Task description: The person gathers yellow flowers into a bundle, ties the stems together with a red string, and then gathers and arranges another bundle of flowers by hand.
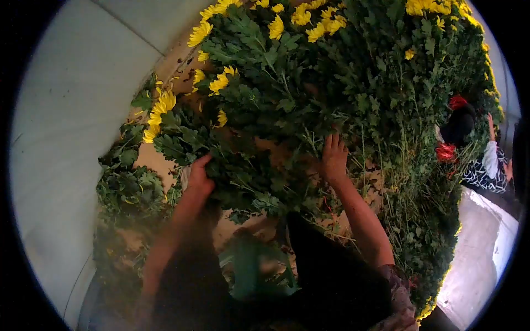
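Observation:
Leafy green stems with yellow flowers [219,83] lie in a large heap in front of me. My left hand [200,176] is closed round a bunch of leafy stems at the left, whose yellow blooms [160,115] point up and left. Farther right, my right hand [334,157] reaches over the stems at the heap's near edge. Its fingers point away from me and lie close together, with their tips among the leaves; whether they grip a stem is hidden. Dark green foliage [248,171] fills the space between both hands.
A pale wall or sheet [66,110] rises at the left. Loose leaves [132,185] and petals lie on the brown surface [157,165]. At the right, beyond the stems, another person in dark clothing [461,126] and a patterned garment [486,174] are visible beside a whitish sheet [475,243].

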`<state>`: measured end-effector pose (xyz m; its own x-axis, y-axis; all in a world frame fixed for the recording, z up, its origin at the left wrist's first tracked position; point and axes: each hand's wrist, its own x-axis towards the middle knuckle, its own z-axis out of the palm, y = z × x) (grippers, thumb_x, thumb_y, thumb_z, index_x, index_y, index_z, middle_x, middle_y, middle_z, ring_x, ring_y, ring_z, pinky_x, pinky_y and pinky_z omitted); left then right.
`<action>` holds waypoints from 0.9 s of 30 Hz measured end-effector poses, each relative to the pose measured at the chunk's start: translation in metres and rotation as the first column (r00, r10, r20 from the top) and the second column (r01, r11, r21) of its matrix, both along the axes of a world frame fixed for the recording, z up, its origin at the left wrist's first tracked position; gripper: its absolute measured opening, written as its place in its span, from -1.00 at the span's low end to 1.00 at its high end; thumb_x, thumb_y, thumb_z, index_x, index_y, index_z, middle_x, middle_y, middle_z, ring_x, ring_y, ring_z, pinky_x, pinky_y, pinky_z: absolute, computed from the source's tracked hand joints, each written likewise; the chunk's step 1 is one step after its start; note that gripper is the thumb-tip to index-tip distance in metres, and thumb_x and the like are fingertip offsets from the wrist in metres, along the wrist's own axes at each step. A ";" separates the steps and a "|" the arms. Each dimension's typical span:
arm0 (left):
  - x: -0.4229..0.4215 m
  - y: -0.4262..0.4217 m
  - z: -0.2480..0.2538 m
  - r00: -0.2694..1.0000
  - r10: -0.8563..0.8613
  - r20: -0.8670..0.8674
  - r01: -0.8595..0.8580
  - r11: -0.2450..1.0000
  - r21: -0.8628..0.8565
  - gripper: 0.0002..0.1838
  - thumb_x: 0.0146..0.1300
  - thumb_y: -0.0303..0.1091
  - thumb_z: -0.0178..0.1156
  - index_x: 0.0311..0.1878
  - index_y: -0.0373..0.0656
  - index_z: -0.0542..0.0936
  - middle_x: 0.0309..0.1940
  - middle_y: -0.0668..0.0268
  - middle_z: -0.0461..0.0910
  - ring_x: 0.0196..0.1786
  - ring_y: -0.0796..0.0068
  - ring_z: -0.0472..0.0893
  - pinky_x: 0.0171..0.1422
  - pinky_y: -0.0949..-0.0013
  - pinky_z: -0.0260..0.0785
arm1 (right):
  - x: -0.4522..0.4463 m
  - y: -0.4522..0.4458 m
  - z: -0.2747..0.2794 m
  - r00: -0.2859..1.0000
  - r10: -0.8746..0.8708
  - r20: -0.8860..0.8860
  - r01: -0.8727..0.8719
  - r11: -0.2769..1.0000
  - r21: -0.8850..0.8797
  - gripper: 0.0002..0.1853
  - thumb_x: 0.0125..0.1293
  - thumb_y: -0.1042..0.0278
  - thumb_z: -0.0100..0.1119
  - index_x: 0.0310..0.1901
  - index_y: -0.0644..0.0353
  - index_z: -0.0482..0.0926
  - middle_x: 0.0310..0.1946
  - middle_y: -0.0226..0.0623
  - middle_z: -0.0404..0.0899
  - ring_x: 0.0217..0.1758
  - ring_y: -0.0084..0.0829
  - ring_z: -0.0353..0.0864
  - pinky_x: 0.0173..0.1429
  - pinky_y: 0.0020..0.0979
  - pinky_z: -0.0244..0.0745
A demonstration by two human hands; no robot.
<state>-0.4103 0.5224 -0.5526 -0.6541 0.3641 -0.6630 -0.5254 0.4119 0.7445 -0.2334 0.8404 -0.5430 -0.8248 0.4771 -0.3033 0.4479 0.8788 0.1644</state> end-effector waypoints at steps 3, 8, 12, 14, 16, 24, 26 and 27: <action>0.000 0.001 -0.025 0.537 0.463 0.705 -0.718 0.690 0.094 -0.61 0.16 -0.32 0.18 0.06 -0.21 0.51 -0.02 0.20 0.58 0.02 0.20 0.55 0.22 0.09 0.35 | -0.013 0.013 0.007 0.985 -0.153 -0.074 0.136 0.972 -0.191 -0.02 -0.04 0.15 0.43 0.31 0.39 0.02 0.27 0.15 0.16 0.17 0.17 0.32 0.20 -0.06 0.31; 0.002 -0.002 -0.025 0.636 0.435 0.638 -0.649 0.748 0.137 -0.61 0.14 -0.33 0.20 0.06 -0.22 0.51 -0.03 0.18 0.58 0.00 0.18 0.56 0.22 0.10 0.36 | -0.034 -0.051 0.112 0.946 -0.295 0.134 0.311 0.716 -0.625 -0.07 0.06 0.27 0.33 0.35 0.36 -0.04 0.27 0.16 0.20 0.28 0.05 0.29 0.31 -0.20 0.22; -0.004 -0.002 -0.023 0.523 0.482 0.703 -0.715 0.697 0.054 -0.62 0.14 -0.36 0.18 0.04 -0.24 0.52 -0.05 0.17 0.58 -0.01 0.17 0.56 0.20 0.13 0.38 | -0.029 -0.031 0.098 0.887 -0.455 -0.082 0.227 0.583 -0.780 -0.15 0.13 0.32 0.25 0.39 0.29 -0.01 0.29 0.11 0.22 0.37 -0.09 0.23 0.37 -0.29 0.15; 0.001 -0.015 -0.034 0.678 0.438 0.590 -0.631 0.759 0.162 -0.63 0.14 -0.36 0.17 0.03 -0.25 0.52 -0.05 0.16 0.58 -0.01 0.17 0.56 0.19 0.12 0.39 | -0.030 0.003 0.092 0.887 -0.388 -0.252 0.129 0.730 -0.671 -0.21 0.14 0.33 0.25 0.37 0.24 0.08 0.25 0.07 0.28 0.27 -0.03 0.32 0.26 -0.21 0.27; 0.008 -0.026 -0.058 0.792 0.380 0.478 -0.535 0.809 0.243 -0.64 0.15 -0.37 0.15 0.02 -0.25 0.52 -0.05 0.16 0.58 -0.01 0.16 0.56 0.17 0.12 0.39 | -0.034 0.035 0.082 0.888 -0.334 -0.316 0.100 0.811 -0.577 -0.20 0.11 0.33 0.27 0.36 0.21 0.10 0.23 0.08 0.31 0.17 0.06 0.42 0.15 -0.13 0.38; -0.003 -0.026 -0.042 0.441 0.498 0.747 -0.773 0.633 0.034 -0.62 0.10 -0.48 0.23 0.04 -0.28 0.52 -0.02 0.11 0.56 0.02 0.26 0.54 0.18 0.26 0.37 | -0.050 0.005 0.072 0.829 0.212 -0.517 -0.331 0.932 -0.149 -0.36 0.00 0.40 0.33 0.18 0.19 0.35 0.08 -0.06 0.43 0.12 -0.03 0.41 0.15 -0.11 0.34; 0.002 -0.027 -0.009 0.920 -0.215 -0.328 0.231 0.973 0.009 -0.63 0.24 -0.21 0.05 0.04 -0.18 0.53 -0.03 0.20 0.57 -0.01 0.22 0.55 0.17 0.18 0.38 | -0.054 -0.060 0.072 0.981 -0.152 -0.122 0.020 0.701 -0.713 -0.48 0.11 0.33 0.27 0.13 0.17 0.39 0.12 -0.05 0.40 0.21 -0.08 0.37 0.26 -0.13 0.30; 0.001 -0.025 -0.013 0.792 -0.323 -0.518 0.307 0.944 -0.119 -0.63 0.23 -0.22 0.06 0.05 -0.19 0.53 -0.03 0.20 0.57 -0.01 0.22 0.55 0.16 0.18 0.38 | -0.044 -0.071 0.041 0.978 -0.050 -0.203 -0.112 0.695 -0.710 -0.51 0.18 0.26 0.22 0.14 0.19 0.38 0.15 0.01 0.36 0.25 -0.03 0.32 0.28 -0.11 0.28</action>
